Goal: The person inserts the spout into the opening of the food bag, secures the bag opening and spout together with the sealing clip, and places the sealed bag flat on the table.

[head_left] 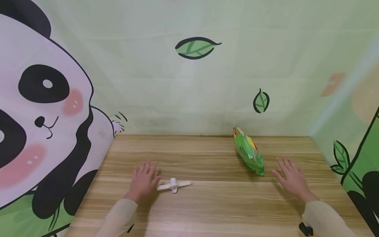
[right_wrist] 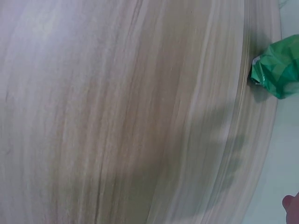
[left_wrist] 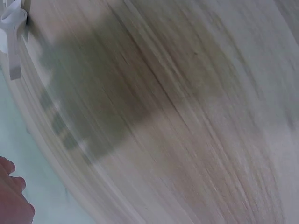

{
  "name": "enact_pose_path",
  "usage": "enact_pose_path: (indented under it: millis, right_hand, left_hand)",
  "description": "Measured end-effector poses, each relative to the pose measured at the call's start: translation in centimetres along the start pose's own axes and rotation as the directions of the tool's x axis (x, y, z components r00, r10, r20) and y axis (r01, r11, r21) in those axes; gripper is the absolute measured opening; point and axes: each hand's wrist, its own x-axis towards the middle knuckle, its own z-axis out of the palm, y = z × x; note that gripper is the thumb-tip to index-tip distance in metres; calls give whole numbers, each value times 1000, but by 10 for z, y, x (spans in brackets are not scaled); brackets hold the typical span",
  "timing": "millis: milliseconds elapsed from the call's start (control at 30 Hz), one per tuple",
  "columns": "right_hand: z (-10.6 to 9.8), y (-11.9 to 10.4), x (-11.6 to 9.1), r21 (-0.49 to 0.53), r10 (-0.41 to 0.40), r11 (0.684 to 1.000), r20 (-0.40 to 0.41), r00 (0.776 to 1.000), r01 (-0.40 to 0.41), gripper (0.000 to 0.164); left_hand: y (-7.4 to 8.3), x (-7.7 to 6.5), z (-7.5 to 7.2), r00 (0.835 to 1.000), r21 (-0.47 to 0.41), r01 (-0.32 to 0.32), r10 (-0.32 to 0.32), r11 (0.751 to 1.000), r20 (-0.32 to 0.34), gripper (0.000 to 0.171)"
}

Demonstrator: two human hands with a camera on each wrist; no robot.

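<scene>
My left hand [head_left: 143,180] hovers with fingers spread over the left side of the wooden table, its shadow falling on the wood. Just right of it lies a white plastic piece [head_left: 174,185] with two flat arms and a short tube in the middle; it also shows at the top left corner of the left wrist view. On the right, my right hand [head_left: 291,176] is held out with straight fingers, holding nothing. A green snack bag [head_left: 248,149] leans at a slant to the left of that hand, and its crinkled end [right_wrist: 275,67] appears in the right wrist view.
The wooden table [head_left: 207,210] reaches back to a pale green cloth backdrop [head_left: 142,65] printed with leaves and a large panda [head_left: 38,98] at the left. Another printed cloth side [head_left: 364,148] borders the table at the right.
</scene>
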Motion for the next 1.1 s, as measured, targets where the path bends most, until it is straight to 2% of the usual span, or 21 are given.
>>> enact_pose_path:
  millis: [200, 433, 567, 867, 1100]
  right_hand:
    - [1, -6, -1, 7, -37, 999, -37, 999, 37, 59]
    - [4, -8, -2, 14, -68, 997, -67, 995, 70, 58]
    - [4, -10, -3, 25, -81, 996, -80, 994, 83, 57]
    - [4, -17, -4, 38, -102, 994, -100, 990, 106, 58]
    - [7, -20, -8, 40, -137, 989, -156, 978, 145, 57]
  left_hand:
    - [8, -2, -3, 1000, -32, -19, 19, 999, 9, 62]
    - [14, -4, -2, 998, 14, -47, 47, 999, 30, 62]
    - [17, -4, 0, 998, 10, -50, 50, 999, 36, 62]
    - [22, -8, -1, 997, -4, -76, 76, 997, 10, 59]
    - [26, -9, 3, 994, 8, -106, 106, 994, -2, 55]
